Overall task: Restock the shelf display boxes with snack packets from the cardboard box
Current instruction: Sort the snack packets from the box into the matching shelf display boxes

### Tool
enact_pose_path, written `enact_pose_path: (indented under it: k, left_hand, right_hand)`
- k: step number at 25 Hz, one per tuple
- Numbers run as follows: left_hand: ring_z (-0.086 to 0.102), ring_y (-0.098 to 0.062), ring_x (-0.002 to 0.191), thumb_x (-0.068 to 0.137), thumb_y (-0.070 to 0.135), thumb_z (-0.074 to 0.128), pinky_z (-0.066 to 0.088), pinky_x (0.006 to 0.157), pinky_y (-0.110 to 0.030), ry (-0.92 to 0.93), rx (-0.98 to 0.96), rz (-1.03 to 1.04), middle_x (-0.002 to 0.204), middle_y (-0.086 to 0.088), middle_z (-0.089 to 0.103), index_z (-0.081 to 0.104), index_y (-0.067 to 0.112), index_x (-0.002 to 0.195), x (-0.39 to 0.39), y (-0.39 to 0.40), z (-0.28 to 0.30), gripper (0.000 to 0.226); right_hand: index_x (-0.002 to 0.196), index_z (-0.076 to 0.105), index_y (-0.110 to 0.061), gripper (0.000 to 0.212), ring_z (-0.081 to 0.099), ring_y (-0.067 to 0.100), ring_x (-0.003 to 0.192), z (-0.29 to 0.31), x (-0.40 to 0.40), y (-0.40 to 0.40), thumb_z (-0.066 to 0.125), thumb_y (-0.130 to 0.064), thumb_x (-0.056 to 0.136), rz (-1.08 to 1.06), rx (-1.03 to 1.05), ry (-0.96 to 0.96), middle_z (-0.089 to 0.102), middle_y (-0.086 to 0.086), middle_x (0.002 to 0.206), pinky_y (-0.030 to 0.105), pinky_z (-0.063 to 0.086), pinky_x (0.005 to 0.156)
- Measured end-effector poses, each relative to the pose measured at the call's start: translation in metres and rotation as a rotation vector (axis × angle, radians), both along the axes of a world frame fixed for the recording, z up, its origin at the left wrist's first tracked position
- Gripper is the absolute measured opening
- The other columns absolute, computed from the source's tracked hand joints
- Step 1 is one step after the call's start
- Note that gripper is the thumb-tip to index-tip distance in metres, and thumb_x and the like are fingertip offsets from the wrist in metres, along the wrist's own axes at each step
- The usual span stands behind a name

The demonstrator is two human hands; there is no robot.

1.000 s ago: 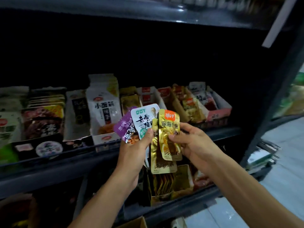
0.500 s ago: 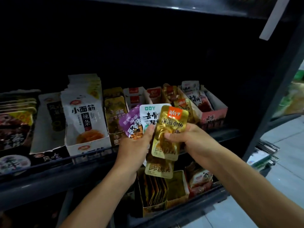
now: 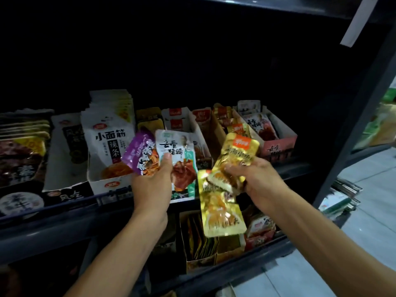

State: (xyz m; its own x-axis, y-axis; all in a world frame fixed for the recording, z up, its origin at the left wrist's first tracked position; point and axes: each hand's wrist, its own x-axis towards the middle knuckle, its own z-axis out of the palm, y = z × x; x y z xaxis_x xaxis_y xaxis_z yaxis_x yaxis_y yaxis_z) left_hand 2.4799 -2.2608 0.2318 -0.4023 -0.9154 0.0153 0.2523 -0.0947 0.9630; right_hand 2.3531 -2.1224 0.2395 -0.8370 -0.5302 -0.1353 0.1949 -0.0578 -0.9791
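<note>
My left hand (image 3: 153, 187) grips a fan of packets in front of the shelf: a purple packet (image 3: 141, 154) and a white packet (image 3: 177, 155) with a brown picture. My right hand (image 3: 259, 183) pinches a gold packet (image 3: 237, 159) with an orange label, tilted toward the right. A second gold packet (image 3: 220, 211) hangs below, between the two hands; which hand holds it is unclear. Behind the hands, open display boxes line the shelf, among them a pink-fronted box (image 3: 280, 146) and a narrow box (image 3: 225, 125) holding gold packets.
A white display box (image 3: 107, 185) of large white packets stands left of my hands. Dark packets fill the far left of the shelf rail (image 3: 64, 213). The lower shelf holds a brown box (image 3: 197, 239) of gold packets. A dark upright post (image 3: 353, 116) bounds the right side.
My right hand has pulled the gold packet away from the fan, to the right. The second gold packet has dropped lower. The view has shifted, so the shelf boxes appear further right.
</note>
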Motion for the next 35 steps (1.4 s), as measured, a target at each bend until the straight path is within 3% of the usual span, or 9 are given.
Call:
enact_pose_path:
  k: [5,7,13,18,23,26,29,32,35]
  left_hand:
    - [0.074,-0.016,0.084,0.092,0.029,0.067,0.055,0.069,-0.028,-0.058,0.09,-0.286,0.091,0.004,0.078,0.071,0.02,0.106,0.019,0.02,-0.008,0.016]
    - [0.074,-0.018,0.092,0.089,0.023,0.07,0.058,0.081,-0.037,-0.019,0.075,-0.372,0.097,0.003,0.078,0.071,0.02,0.11,0.021,0.033,-0.009,0.021]
    - [0.073,-0.005,0.079,0.088,0.004,0.07,0.056,0.063,-0.017,-0.014,-0.048,-0.237,0.089,0.009,0.078,0.072,0.018,0.102,0.024,0.037,-0.004,0.02]
    - [0.073,-0.016,0.097,0.086,0.026,0.072,0.056,0.087,-0.038,-0.006,-0.02,-0.402,0.101,0.005,0.077,0.07,0.022,0.113,0.034,0.051,-0.01,0.028]
    - [0.073,-0.015,0.095,0.083,0.001,0.075,0.055,0.087,-0.034,-0.038,-0.074,-0.263,0.099,0.006,0.077,0.07,0.018,0.11,0.032,0.041,-0.013,0.032]
    - [0.069,-0.017,0.104,0.083,0.005,0.076,0.051,0.094,-0.036,0.007,-0.035,-0.192,0.109,0.006,0.074,0.067,0.019,0.117,0.027,0.027,-0.014,0.038]
    - [0.071,-0.013,0.097,0.084,0.005,0.075,0.055,0.086,-0.031,0.042,-0.062,-0.196,0.098,0.01,0.076,0.068,0.023,0.108,0.023,0.025,-0.015,0.031]
    - [0.071,-0.01,0.093,0.089,0.006,0.07,0.055,0.076,-0.026,-0.02,-0.125,-0.198,0.098,0.008,0.073,0.066,0.02,0.114,0.019,0.027,-0.014,0.029]
    - [0.068,-0.004,0.086,0.091,0.016,0.07,0.052,0.067,-0.019,-0.104,-0.202,-0.153,0.099,0.009,0.071,0.064,0.021,0.116,0.016,0.025,-0.014,0.027]
  right_hand:
    - [0.105,0.067,-0.007,0.02,0.073,0.022,0.094,0.017,0.014,-0.01,0.07,-0.007,0.086,-0.225,-0.318,0.042,0.077,0.005,0.099,0.041,0.057,0.087]
    - [0.1,0.07,-0.009,0.014,0.074,0.022,0.09,0.018,0.029,-0.016,0.072,-0.008,0.086,-0.256,-0.352,0.154,0.077,0.005,0.096,0.039,0.059,0.082]
    - [0.107,0.065,-0.015,0.017,0.074,0.023,0.091,0.007,0.05,-0.02,0.067,-0.012,0.091,-0.167,-0.243,0.162,0.076,0.004,0.098,0.05,0.058,0.086]
    - [0.112,0.06,-0.014,0.021,0.074,0.017,0.084,0.015,0.044,-0.031,0.066,-0.012,0.092,-0.408,-0.451,-0.001,0.075,0.004,0.098,0.039,0.061,0.074]
    - [0.116,0.059,-0.02,0.018,0.073,0.01,0.087,0.016,0.042,-0.026,0.056,-0.026,0.099,-0.348,-0.479,0.059,0.073,-0.002,0.104,0.026,0.059,0.066]
    - [0.109,0.066,-0.018,0.018,0.073,0.012,0.091,0.018,0.038,-0.007,0.056,-0.029,0.098,-0.132,-0.297,0.148,0.076,-0.002,0.1,0.026,0.057,0.069]
    - [0.108,0.065,-0.016,0.023,0.072,0.017,0.094,0.004,0.043,-0.002,0.071,-0.023,0.087,0.064,-0.058,0.235,0.075,0.0,0.1,0.031,0.058,0.074]
    - [0.115,0.064,-0.023,0.038,0.071,0.015,0.098,-0.003,0.045,-0.003,0.078,-0.022,0.08,0.093,-0.082,0.237,0.074,-0.001,0.104,0.035,0.058,0.081]
    - [0.099,0.071,-0.022,0.019,0.072,0.01,0.088,-0.001,0.044,-0.003,0.078,-0.018,0.082,0.007,-0.018,0.408,0.075,-0.003,0.094,0.029,0.06,0.075]
